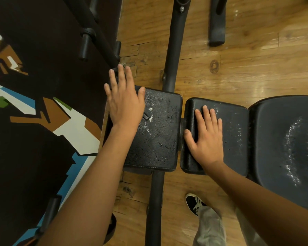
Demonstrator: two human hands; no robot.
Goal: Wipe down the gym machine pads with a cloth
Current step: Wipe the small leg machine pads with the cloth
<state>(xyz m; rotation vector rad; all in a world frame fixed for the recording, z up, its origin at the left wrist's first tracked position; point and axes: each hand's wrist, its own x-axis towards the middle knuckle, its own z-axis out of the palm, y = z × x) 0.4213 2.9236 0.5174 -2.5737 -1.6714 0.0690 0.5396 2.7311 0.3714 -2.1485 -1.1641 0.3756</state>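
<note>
Black pad (160, 130), second pad (236, 135) beside, droplet-speckled

The left hand (124, 103) covers the left pad's (158, 135) far-left corner. The seat pad (283, 148) runs off the right edge. The frame bar (172, 50) passes hidden beneath the left pad.

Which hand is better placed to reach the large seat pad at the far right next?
Right, most likely. The right hand lies flat on the middle pad, directly beside the large seat pad. The left hand rests on the left pad, farther away across the gap.
</note>
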